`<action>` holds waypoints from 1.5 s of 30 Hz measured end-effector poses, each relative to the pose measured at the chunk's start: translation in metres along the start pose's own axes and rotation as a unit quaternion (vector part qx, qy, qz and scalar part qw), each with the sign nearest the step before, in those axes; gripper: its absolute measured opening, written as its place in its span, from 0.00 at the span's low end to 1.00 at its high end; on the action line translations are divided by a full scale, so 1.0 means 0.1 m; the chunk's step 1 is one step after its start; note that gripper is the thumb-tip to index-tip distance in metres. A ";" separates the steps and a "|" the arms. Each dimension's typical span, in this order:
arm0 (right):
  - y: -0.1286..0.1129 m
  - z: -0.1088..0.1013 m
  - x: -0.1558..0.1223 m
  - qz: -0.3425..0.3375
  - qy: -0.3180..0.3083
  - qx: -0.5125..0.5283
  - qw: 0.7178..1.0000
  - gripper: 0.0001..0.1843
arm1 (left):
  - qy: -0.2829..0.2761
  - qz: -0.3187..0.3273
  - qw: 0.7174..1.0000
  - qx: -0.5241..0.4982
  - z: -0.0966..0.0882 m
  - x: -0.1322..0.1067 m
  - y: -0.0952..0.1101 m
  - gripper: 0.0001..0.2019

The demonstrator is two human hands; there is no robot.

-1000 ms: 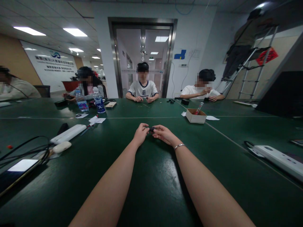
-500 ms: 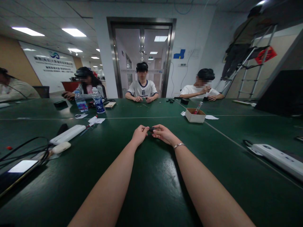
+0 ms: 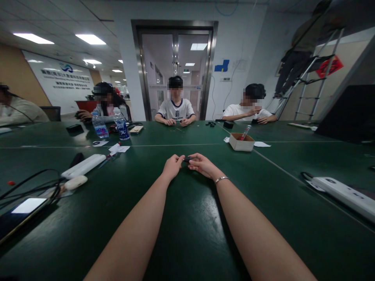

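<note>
Between my two hands is a small dark object (image 3: 186,159), too small and too covered by fingers to tell its kind. My left hand (image 3: 172,166) pinches its left end between thumb and fingertips. From the other side my right hand (image 3: 202,165) grips it, thumb below and forefinger on top; a metal bracelet (image 3: 221,179) circles that wrist. Both hands are close together, low over the green table (image 3: 181,203).
A cardboard box (image 3: 241,144) with a red-and-clear tube stands beyond my right hand. Two bottles (image 3: 121,127), a white power strip (image 3: 84,165), cables and a phone (image 3: 25,212) are at left. Another power strip (image 3: 345,193) lies at right. Several people sit opposite; one stands on a ladder (image 3: 310,78).
My hands and the dark object stay nearly in place. The view has shifted very slightly, and the person on the ladder has moved a little.
</note>
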State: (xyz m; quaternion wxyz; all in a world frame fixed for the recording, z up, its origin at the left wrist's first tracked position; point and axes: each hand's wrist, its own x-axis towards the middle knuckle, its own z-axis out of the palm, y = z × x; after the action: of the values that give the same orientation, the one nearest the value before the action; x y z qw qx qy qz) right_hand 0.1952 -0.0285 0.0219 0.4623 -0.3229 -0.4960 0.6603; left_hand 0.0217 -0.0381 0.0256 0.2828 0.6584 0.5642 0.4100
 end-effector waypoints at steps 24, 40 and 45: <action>-0.05 0.06 -0.01 0.025 0.021 0.012 0.999 0.10 | 0.002 0.051 0.996 -0.066 0.06 0.05 -0.09 0.11; -0.07 0.08 -0.02 0.034 0.020 0.004 0.999 0.07 | 0.005 0.001 0.988 -0.153 0.06 0.05 -0.02 0.08; -0.06 0.07 -0.01 0.033 0.016 0.003 0.999 0.08 | -0.012 0.021 0.990 -0.138 0.08 0.06 -0.07 0.11</action>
State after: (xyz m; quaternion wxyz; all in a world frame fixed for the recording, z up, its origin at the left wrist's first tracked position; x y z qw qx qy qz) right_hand 0.1904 -0.0313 0.0295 0.4491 -0.3483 -0.4760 0.6712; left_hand 0.0251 -0.0301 0.0171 0.3687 0.6297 0.4850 0.4820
